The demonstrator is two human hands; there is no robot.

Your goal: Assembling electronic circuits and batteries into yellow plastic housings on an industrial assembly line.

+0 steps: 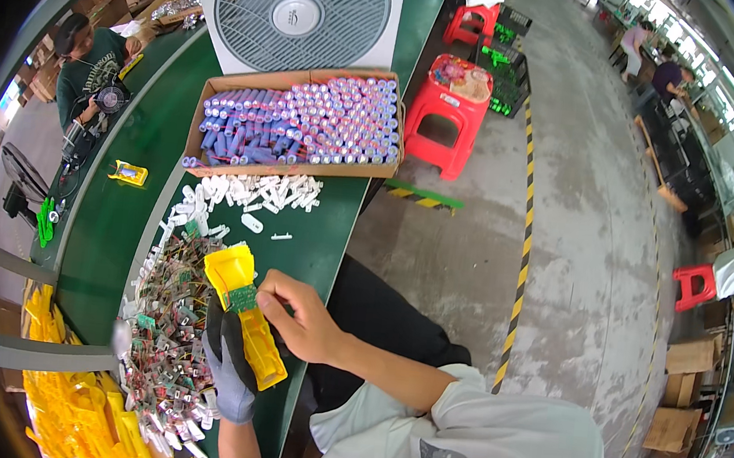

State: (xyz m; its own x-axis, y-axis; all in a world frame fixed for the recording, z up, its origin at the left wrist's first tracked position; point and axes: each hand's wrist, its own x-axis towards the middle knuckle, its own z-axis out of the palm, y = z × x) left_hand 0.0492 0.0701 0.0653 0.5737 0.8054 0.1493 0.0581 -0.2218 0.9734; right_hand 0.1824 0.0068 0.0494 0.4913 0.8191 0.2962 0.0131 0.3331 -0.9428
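My left hand [232, 371], in a grey and black glove, is closed around a long yellow plastic housing [263, 357] held tilted over the bench. My bare right hand [312, 323] has thumb and forefinger closed on a small green circuit board [243, 297] at the middle of the housing. The board lies across the opening, and I cannot tell how far it sits inside. Just left of my hands is a heap of small wired circuit boards [167, 302]. White plastic parts [251, 190] lie scattered beyond them.
A cardboard box [302, 170] of purple battery cells stands ahead, before a big box fan [299, 18]. Yellow housings [67, 403] pile up at lower left; one yellow unit [130, 174] lies on the green belt [100, 247]. Red stools [450, 118] stand right. A co-worker [91, 70] sits far left.
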